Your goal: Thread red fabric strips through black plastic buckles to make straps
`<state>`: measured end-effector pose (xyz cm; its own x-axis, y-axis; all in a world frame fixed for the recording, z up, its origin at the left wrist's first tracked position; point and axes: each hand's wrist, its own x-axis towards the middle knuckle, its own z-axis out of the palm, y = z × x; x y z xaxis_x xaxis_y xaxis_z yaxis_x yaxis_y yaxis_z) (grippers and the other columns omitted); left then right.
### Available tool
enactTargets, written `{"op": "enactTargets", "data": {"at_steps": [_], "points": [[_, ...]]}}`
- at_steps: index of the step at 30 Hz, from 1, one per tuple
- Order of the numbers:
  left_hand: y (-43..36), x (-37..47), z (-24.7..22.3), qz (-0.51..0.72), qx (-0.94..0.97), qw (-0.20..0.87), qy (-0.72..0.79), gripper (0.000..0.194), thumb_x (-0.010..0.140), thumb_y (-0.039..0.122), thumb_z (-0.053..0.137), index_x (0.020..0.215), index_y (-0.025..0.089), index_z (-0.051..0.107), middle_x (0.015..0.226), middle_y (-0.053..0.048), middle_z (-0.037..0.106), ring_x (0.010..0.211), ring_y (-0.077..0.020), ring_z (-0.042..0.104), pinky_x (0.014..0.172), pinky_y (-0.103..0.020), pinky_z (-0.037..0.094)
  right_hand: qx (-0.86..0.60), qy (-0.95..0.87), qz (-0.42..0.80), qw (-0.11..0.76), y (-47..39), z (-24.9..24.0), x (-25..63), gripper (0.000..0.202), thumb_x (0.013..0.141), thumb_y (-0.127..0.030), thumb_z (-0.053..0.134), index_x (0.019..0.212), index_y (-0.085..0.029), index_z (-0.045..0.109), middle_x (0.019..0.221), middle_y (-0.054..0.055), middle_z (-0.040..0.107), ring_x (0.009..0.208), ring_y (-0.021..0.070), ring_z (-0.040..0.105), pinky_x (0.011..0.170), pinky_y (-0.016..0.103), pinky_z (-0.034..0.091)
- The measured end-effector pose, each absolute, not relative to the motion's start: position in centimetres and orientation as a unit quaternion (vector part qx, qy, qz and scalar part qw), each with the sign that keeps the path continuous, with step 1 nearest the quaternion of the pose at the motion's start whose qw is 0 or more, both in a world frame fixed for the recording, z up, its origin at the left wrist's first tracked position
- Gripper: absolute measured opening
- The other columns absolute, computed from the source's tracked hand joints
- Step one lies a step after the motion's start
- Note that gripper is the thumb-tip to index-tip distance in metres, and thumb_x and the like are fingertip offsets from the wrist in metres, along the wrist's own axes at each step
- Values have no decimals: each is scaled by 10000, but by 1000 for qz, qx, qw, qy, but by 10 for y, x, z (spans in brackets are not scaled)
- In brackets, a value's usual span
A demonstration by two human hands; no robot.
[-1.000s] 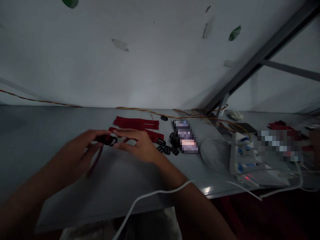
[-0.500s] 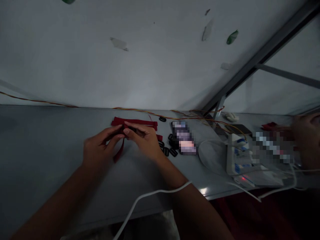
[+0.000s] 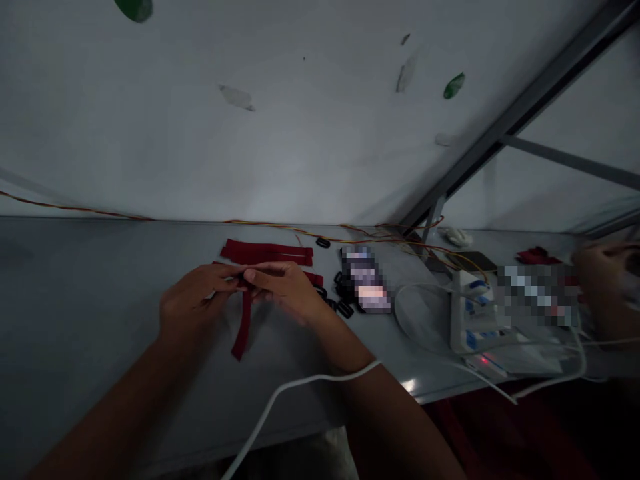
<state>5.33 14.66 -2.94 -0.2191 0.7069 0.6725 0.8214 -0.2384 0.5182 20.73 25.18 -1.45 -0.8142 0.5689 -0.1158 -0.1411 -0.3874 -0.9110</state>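
My left hand [image 3: 193, 300] and my right hand [image 3: 285, 290] meet over the grey table, fingertips pinched together. Between them they grip a red strap [image 3: 243, 327], whose free end hangs down toward me. A small dark piece shows at the fingertips, too hidden to make out. Just behind the hands lie several flat red straps [image 3: 267, 253]. Black buckles [image 3: 345, 308] are gathered right of my right hand, and a single black buckle [image 3: 323, 243] lies farther back.
A phone [image 3: 367, 280] lies beside the buckles. Farther right are a white power strip [image 3: 463, 313], cables and another person's hand [image 3: 603, 280]. A white cable [image 3: 300, 383] crosses in front of my right forearm. A wall [image 3: 200, 153] rises behind the table.
Both hands have come slightly lower and nearer to me. More of the held strap now hangs below the fingers, and the straps behind are less covered.
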Motion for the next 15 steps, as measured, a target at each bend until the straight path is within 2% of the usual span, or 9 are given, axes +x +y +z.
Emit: {"op": "enactTargets", "data": {"at_steps": [2, 5, 7, 11, 15], "points": [[145, 55, -27, -498, -628, 85, -593, 138, 895, 259, 664, 784, 301, 733, 962, 36, 772, 903, -168, 727, 791, -319, 597, -211, -521, 807, 184, 254, -16, 210, 323, 689, -455, 849, 891, -210, 787, 809, 14, 708, 652, 94, 589, 638, 237, 471], [143, 58, -24, -499, -625, 82, -594, 19, 851, 297, 727, 846, 279, 723, 882, 33, 760, 788, -149, 713, 627, -255, 563, -211, -564, 784, 154, 258, -20, 213, 354, 689, -480, 841, 910, -208, 787, 841, 23, 715, 691, 104, 593, 636, 231, 448], [142, 59, -23, -496, -631, 69, -593, 50, 859, 324, 716, 858, 275, 722, 835, 31, 746, 733, -143, 695, 579, -244, 535, -210, -578, 775, 145, 260, -21, 214, 364, 684, -481, 842, 919, -208, 785, 860, 26, 717, 715, 108, 594, 635, 226, 441], [144, 57, -23, -487, -641, 64, -589, 156, 900, 323, 650, 763, 272, 702, 776, 21, 713, 695, -148, 663, 624, -260, 527, -203, -554, 793, 152, 258, -20, 213, 334, 683, -443, 849, 916, -214, 783, 889, 29, 723, 752, 113, 607, 658, 222, 459], [146, 55, -23, -476, -623, 85, -614, 115, 920, 295, 614, 823, 250, 655, 788, 15, 696, 708, -151, 649, 662, -257, 521, -210, -505, 818, 177, 256, -19, 212, 301, 676, -384, 863, 899, -201, 776, 903, 26, 728, 774, 106, 630, 749, 239, 492]]}}
